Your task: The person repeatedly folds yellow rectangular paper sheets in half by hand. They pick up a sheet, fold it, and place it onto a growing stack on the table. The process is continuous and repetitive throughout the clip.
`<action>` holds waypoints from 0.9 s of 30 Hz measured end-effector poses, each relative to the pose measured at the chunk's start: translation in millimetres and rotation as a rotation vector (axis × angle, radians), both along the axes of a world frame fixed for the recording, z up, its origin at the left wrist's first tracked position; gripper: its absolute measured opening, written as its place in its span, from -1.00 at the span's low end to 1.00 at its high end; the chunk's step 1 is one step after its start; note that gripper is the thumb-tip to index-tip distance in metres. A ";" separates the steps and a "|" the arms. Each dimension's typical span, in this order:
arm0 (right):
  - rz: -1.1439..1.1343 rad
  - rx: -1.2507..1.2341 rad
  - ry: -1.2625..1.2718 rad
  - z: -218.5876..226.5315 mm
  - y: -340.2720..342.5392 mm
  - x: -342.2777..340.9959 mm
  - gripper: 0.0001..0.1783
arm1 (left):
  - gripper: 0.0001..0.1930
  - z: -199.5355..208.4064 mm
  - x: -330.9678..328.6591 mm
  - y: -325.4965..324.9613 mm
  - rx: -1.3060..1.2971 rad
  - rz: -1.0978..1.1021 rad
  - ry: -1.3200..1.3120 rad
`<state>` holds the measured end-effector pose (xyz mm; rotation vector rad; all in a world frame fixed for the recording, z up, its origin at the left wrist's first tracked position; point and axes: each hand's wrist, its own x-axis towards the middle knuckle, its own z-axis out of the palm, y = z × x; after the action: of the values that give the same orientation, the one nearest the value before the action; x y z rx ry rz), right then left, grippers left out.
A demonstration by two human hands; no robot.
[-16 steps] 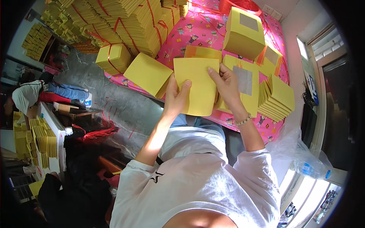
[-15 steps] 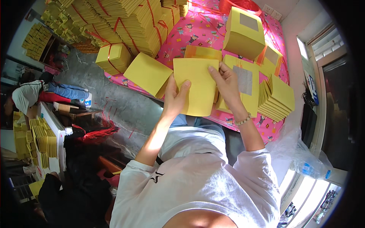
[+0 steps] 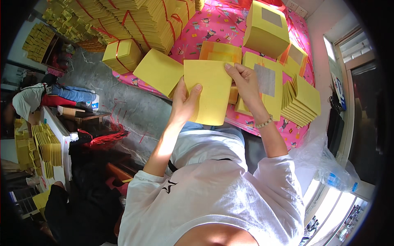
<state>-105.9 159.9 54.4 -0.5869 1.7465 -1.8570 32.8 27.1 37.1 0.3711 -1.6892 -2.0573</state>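
Both my hands hold up a flat, rectangular yellow paper piece (image 3: pixel 210 94) in front of my waist. My left hand (image 3: pixel 183 103) grips its left edge, thumb on the front face and fingers behind. At its upper right corner, my right hand (image 3: pixel 244 84) pinches it, the thumb pressed on the front. Just behind it lies a yellow piece with an orange band (image 3: pixel 221 48). A yellow paper stack (image 3: pixel 159 71) sits beside my left hand. To the right of my right hand is a yellow stack with a grey rectangle (image 3: pixel 265 80) on top.
The table has a pink patterned cover (image 3: pixel 209 33). Tall yellow bundles tied with red straps (image 3: pixel 143 24) rise at the back left. A fanned yellow stack (image 3: pixel 301 100) and a tall block (image 3: pixel 266 30) stand right. Clear plastic (image 3: pixel 324 164) hangs near the window. Other people (image 3: pixel 30 100) are at left.
My hands and the yellow paper piece have shifted slightly left. The piece is still held at its left edge and upper right corner. The view has moved a little.
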 end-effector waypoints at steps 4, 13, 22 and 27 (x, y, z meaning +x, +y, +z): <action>0.100 0.098 -0.010 9.5 -0.3 4.4 -0.67 | -0.72 1.9 4.4 -4.5 0.009 0.020 -0.006; 0.240 0.232 0.011 5.2 -8.9 -0.2 -0.61 | -0.69 -3.7 -7.9 -30.0 0.022 -0.001 -0.086; 0.317 0.319 0.044 10.0 -13.7 -7.5 -0.61 | -0.70 -3.3 -19.4 -37.1 0.053 0.005 -0.094; 0.425 0.280 -0.016 9.1 -10.1 -4.0 -0.63 | -0.73 1.8 -18.1 -32.3 -0.025 0.050 -0.027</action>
<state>-110.0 149.9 63.5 -0.7573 1.6742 -1.3003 14.7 -5.2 38.8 0.4303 -1.7029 -2.0016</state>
